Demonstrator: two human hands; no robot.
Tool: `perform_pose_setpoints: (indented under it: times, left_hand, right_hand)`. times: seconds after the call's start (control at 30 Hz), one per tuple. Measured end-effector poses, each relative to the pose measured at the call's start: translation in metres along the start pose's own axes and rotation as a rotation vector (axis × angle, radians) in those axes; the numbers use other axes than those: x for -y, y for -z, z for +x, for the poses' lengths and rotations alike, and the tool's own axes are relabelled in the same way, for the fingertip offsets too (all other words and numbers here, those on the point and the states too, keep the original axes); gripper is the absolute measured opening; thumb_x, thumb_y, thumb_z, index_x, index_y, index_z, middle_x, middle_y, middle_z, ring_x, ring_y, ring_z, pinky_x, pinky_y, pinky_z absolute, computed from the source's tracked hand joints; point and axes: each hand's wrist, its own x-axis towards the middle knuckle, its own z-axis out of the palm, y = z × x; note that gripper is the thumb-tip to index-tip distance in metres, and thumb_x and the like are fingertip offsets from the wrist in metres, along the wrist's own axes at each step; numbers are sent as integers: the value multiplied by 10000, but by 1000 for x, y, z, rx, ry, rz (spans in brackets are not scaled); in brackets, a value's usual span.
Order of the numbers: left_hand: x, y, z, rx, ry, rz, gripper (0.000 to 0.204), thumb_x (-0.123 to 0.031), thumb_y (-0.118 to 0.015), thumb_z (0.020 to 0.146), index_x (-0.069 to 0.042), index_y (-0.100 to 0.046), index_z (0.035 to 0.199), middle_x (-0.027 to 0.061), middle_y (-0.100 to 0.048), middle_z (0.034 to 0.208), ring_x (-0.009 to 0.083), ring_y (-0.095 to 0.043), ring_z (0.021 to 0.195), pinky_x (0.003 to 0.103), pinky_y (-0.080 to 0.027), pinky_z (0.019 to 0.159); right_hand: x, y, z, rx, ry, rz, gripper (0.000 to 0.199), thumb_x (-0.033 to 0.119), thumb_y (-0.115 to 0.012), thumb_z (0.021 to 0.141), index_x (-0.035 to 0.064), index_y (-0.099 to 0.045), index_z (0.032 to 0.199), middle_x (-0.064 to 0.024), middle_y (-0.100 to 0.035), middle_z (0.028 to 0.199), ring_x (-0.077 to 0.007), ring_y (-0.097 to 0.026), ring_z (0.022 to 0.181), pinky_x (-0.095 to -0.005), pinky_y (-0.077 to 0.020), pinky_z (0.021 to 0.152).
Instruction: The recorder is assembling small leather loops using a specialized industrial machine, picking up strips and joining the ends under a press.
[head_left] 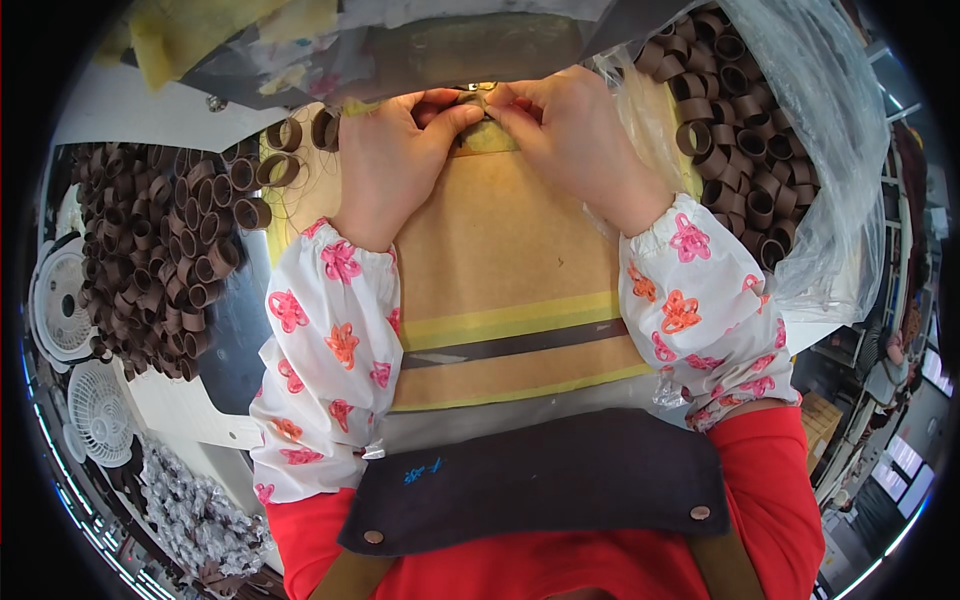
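Both my hands meet at the top centre, under the edge of a grey machine head (470, 50) and beside a small lit metal part (478, 87). Between the fingertips sits a small dark piece (472, 100), mostly covered by the fingers. My left hand (400, 150) pinches it from the left with thumb and forefinger. From the right, my right hand (570, 125) closes thumb and fingers on the same piece. A tan board (510, 235) with yellow and dark tape strips lies below the hands.
Brown rings (150, 250) are heaped on the left. More brown rings (750, 140) lie on the right beside clear plastic sheeting (820, 130). Loose threads trail near a few rings (278, 170) left of my hand. White fans (98, 410) stand at far left.
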Motion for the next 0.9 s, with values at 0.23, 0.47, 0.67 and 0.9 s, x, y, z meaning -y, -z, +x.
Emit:
perform_pose_setpoints:
  times: [0.23,0.47,0.67,0.9]
  left_hand:
    - [-1,2,3,6,-76,79,282,-262,-699,753,1,-655,846,-19,-555,584,32,-470,538,212,-389,508]
    - [8,0,2,-12,-61,19,256,-241,-693,756,-3,-651,844,-26,-528,570,31,-446,518,215,-368,486]
    - [3,-1,2,-48,-164,88,217,-188,-699,758,4,-644,842,-69,-480,570,9,-415,539,180,-340,490]
    - [4,-1,2,-33,-114,41,283,-278,-680,724,-14,-662,825,69,-594,598,186,-557,517,288,-429,520]
  right_hand:
    - [2,2,-2,-44,-47,-131,94,118,-613,727,40,-572,696,-94,-572,689,-287,-571,658,-389,-435,563]
    - [3,-1,3,12,-11,-220,107,146,-610,719,55,-585,667,-96,-580,664,-278,-576,631,-391,-436,561]
    - [-1,-1,2,-38,28,-220,136,173,-622,716,63,-581,648,-96,-575,632,-267,-582,637,-389,-443,565]
    - [-2,-1,0,6,-1,-225,108,167,-618,714,67,-596,678,-76,-592,683,-266,-585,646,-390,-451,576]
